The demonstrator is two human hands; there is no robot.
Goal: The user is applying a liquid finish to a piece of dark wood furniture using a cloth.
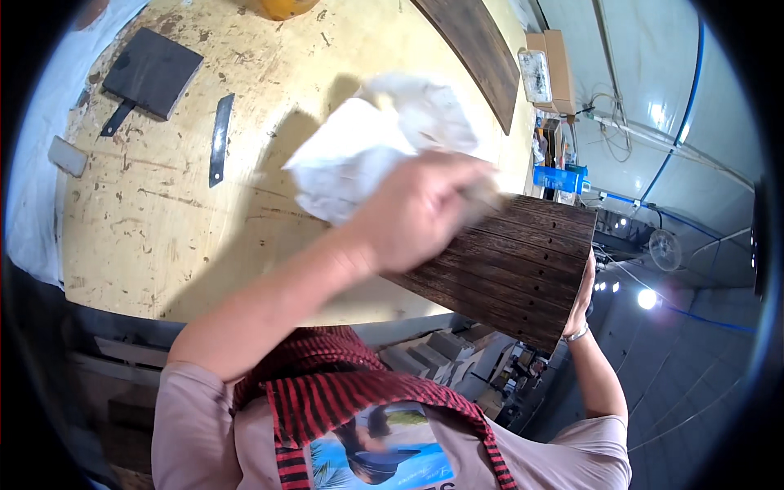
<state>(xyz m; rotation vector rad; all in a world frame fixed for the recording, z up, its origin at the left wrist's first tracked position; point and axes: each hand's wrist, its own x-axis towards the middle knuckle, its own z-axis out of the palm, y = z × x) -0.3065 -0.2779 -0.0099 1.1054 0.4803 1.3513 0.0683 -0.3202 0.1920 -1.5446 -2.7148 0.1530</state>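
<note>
A dark brown wooden board (523, 261) with plank-like grooves and small dark holes is raised at a tilt over the table's right front edge. My right hand (581, 300) is wrapped on its right edge, with most of the fingers hidden behind it. Over the board's upper left part is my left hand (429, 208), blurred by motion, its fingers closed round a small tan piece (486, 202) too smeared to name. Just beyond that hand lies a crumpled white sheet or bag (351, 151) on the table.
The stained pale wooden table (163, 237) carries a dark square board with a handle (153, 72), a metal strip (220, 140), a small grey block (67, 156) and an orange container (287, 6). A long dark plank (478, 57) lies at the far right, near a cardboard box (559, 69).
</note>
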